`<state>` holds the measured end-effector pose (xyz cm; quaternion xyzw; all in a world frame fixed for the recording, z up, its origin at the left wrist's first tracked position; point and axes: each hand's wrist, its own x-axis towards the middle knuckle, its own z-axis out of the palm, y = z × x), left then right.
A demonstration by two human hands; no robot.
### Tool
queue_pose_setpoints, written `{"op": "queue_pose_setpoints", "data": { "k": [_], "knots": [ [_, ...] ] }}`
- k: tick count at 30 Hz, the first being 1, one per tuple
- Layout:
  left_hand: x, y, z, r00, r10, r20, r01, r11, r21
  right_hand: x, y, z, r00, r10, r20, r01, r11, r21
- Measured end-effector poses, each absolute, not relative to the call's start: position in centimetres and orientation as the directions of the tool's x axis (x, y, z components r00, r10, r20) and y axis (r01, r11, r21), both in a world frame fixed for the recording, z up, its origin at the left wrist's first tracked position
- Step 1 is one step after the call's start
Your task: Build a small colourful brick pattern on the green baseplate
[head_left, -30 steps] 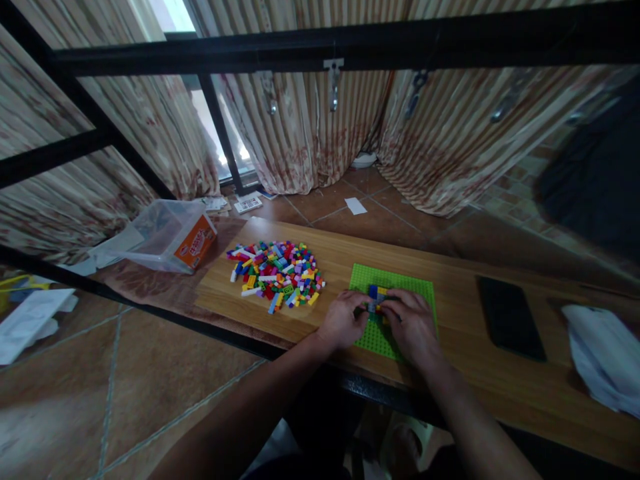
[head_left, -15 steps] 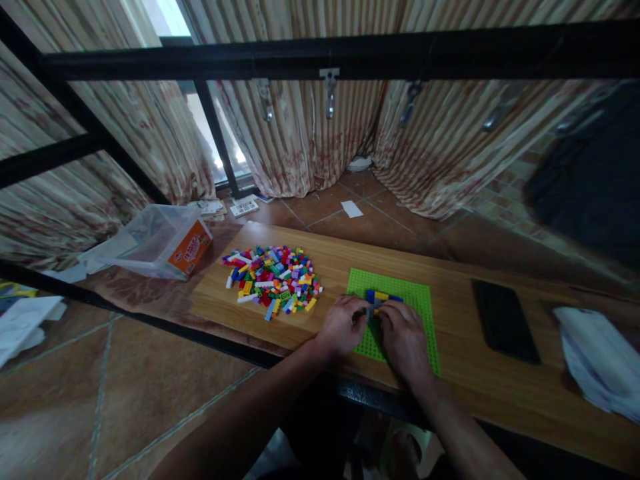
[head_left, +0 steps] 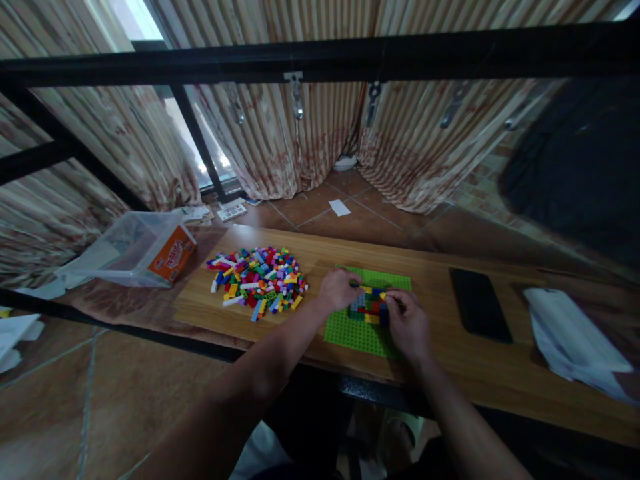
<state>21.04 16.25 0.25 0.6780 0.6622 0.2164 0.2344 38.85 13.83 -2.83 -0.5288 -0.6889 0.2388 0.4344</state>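
Note:
A green studded baseplate (head_left: pixel 357 339) lies on the wooden board, turned slightly. On it sits a low block of toy bricks (head_left: pixel 369 308) in blue, yellow, red and grey. My left hand (head_left: pixel 340 291) is closed at the far left corner of this block, its fingertips against the bricks; what they grip is hidden. At the block's right side, my right hand (head_left: pixel 409 323) pinches a small yellow brick (head_left: pixel 383 296) between thumb and finger, at the edge of the other bricks.
Left of the baseplate is a loose heap of coloured bricks (head_left: pixel 260 280). Beyond it stands a clear plastic box (head_left: pixel 125 250) with an orange label. A black phone (head_left: pixel 480 305) and a white plastic packet (head_left: pixel 575 333) lie to the right. A black metal bar (head_left: pixel 320 60) crosses ahead.
My hands have moved apart, and more of the brick block shows between them. The yellow brick now shows at my right fingertips. The whole view has shifted a little.

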Motion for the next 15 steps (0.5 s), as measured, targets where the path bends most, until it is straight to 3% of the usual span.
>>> {"op": "queue_pose_setpoints", "data": {
  "k": [15],
  "knots": [
    [21.4,16.5,-0.7,0.03,0.999,0.011,0.773,-0.031,0.633,37.7,12.5,-2.5,-0.259,0.897,0.358,0.587,0.441,-0.679]
  ]
}}
